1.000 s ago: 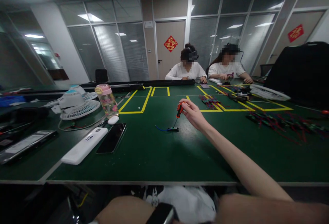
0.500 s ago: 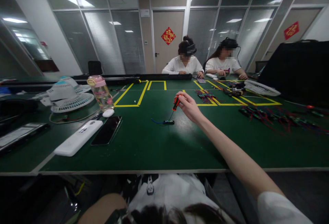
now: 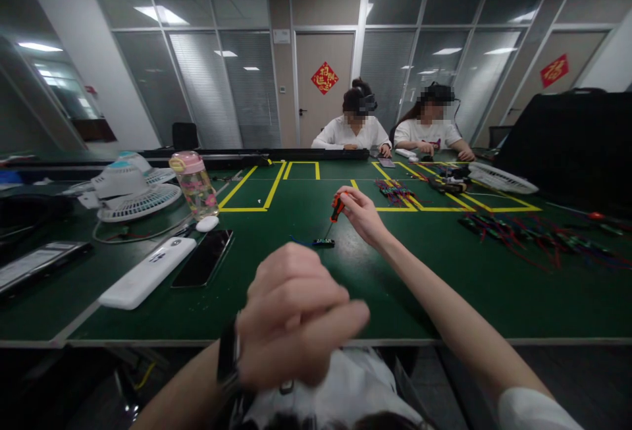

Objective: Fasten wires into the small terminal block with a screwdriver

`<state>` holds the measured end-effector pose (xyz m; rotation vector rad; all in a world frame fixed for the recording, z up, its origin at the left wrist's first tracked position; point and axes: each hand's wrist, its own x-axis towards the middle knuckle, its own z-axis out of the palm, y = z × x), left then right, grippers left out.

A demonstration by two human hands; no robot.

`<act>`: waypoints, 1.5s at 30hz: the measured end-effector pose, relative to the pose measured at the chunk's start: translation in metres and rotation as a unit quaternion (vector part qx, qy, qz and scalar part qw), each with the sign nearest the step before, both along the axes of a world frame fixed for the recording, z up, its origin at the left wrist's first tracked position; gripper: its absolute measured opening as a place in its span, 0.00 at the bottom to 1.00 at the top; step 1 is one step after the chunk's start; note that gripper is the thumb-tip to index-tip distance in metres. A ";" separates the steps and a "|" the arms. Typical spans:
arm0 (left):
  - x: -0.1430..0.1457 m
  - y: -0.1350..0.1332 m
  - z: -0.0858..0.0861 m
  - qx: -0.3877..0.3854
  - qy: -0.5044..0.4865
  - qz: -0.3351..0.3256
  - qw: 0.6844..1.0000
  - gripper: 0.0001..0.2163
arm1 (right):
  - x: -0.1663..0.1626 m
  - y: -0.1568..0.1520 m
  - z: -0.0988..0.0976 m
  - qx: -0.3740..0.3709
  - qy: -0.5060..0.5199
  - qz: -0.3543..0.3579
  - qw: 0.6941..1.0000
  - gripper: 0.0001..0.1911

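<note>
My right hand [image 3: 360, 214] reaches out over the green table [image 3: 306, 298] and grips a small screwdriver with a red and black handle [image 3: 336, 207]. The screwdriver's tip rests on a small dark circuit board [image 3: 323, 242] with a blue wire. My left hand [image 3: 296, 315] is raised close to the camera, blurred, with its fingers curled; I cannot see anything in it. A dark watch sits on that wrist.
To the left lie a white power bank [image 3: 148, 272], a black phone [image 3: 203, 257], a white mouse [image 3: 207, 223], a pink-lidded bottle [image 3: 193, 184] and a small fan [image 3: 131, 191]. Wired boards [image 3: 533, 236] lie at the right. Two people sit at the far end.
My left hand has come up from below the table edge into the near centre of view. The right hand and the screwdriver have stayed on the board.
</note>
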<state>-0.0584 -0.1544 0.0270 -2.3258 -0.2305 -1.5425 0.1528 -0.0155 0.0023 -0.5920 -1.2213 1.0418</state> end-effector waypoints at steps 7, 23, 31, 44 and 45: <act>0.024 0.138 -0.032 -0.239 0.085 0.094 0.963 0.06 | -0.003 -0.001 0.000 0.018 -0.013 -0.011 1.000 0.14; 0.019 0.174 -0.085 -0.508 0.155 0.021 0.847 0.09 | 0.005 0.001 0.004 0.024 -0.039 0.041 0.998 0.17; 0.015 0.174 -0.089 -0.496 0.158 0.019 0.854 0.11 | 0.009 0.009 0.001 0.045 -0.055 -0.034 0.997 0.13; 0.017 0.172 -0.084 -0.497 0.155 0.018 0.853 0.07 | 0.010 0.009 0.002 0.019 -0.022 -0.024 0.999 0.15; 0.017 0.172 -0.084 -0.496 0.156 0.023 0.854 0.07 | 0.010 0.009 0.001 0.022 -0.025 -0.033 0.999 0.15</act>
